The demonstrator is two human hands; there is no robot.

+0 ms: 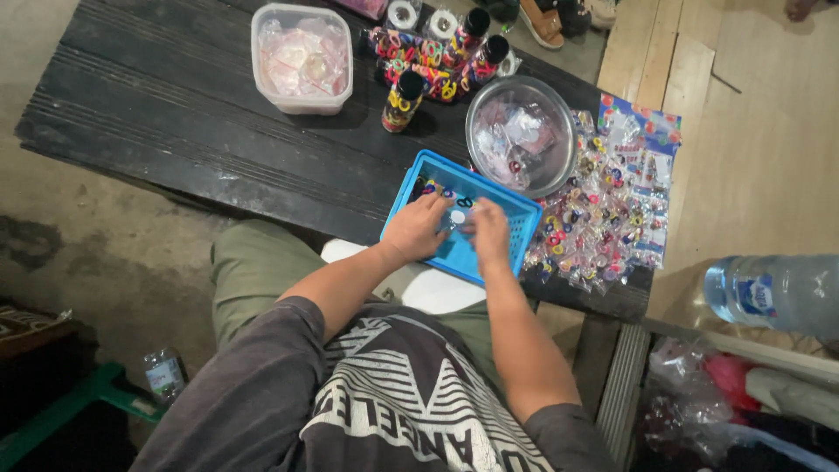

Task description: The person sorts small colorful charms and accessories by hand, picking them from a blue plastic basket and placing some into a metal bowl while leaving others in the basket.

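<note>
A blue plastic basket tray (516,210) sits at the near edge of a dark wooden table (175,114). Both my hands reach into it. My left hand (418,227) and my right hand (488,232) pinch a small clear packet (457,217) between them, fingers closed around it. A few small coloured hair bands (437,189) lie in the tray's far corner, just beyond my fingers.
A pile of small packets of coloured bands (603,214) lies right of the tray. Behind it stand a metal bowl (521,131) with packets, a clear plastic tub (301,57), and bottles filled with bands (402,100). A water bottle (769,293) lies at right.
</note>
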